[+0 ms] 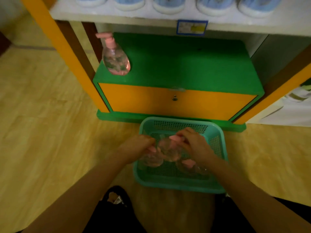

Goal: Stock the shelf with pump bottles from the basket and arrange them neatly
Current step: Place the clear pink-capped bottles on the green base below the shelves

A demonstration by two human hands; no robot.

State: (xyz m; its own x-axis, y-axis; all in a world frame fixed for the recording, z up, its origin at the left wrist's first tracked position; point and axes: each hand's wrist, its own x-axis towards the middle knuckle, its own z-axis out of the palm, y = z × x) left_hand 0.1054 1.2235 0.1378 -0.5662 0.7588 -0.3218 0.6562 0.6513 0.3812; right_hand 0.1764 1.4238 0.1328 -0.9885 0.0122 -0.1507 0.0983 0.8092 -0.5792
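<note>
A teal mesh basket (217, 130) sits on the floor in front of the shelf unit. Clear pump bottles with pink pumps lie inside it. My left hand (137, 147) is closed on the pink pump of one bottle (151, 159) at the basket's left. My right hand (193, 143) grips the pink pump of a second bottle (168, 151) in the middle. A third bottle (190, 165) lies at the lower right, partly under my right wrist. One pump bottle (116, 59) stands upright on the left end of the green shelf (185, 64).
The green shelf tops an orange cabinet front (176, 101) with a small lock. A white shelf (168, 19) above holds several blue-and-white containers and a blue price tag (191, 27). Orange uprights frame both sides. Yellow floor surrounds the basket; my dark-clothed knees are at the bottom.
</note>
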